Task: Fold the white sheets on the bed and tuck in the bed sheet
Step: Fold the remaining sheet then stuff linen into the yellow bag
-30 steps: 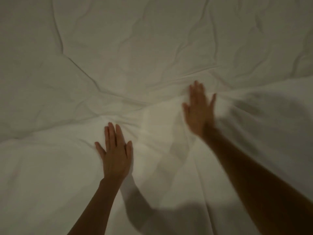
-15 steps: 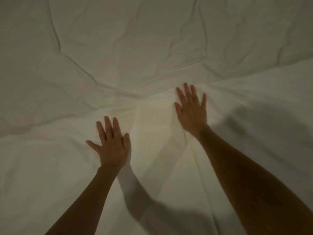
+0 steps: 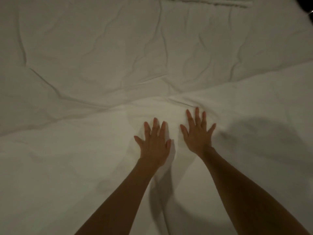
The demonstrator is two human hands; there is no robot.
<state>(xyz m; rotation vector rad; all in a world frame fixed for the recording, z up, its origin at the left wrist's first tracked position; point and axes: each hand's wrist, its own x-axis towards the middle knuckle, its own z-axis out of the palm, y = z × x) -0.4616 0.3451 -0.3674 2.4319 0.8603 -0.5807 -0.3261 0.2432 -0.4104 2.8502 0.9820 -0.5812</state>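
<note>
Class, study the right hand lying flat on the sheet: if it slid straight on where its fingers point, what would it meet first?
The right hand would probably first meet the ridge of creases in the white sheet just beyond its fingertips.

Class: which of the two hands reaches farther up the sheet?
The right hand: its fingertips nearly touch the ridge crease, while the left hand lies lower on the white sheet.
</note>
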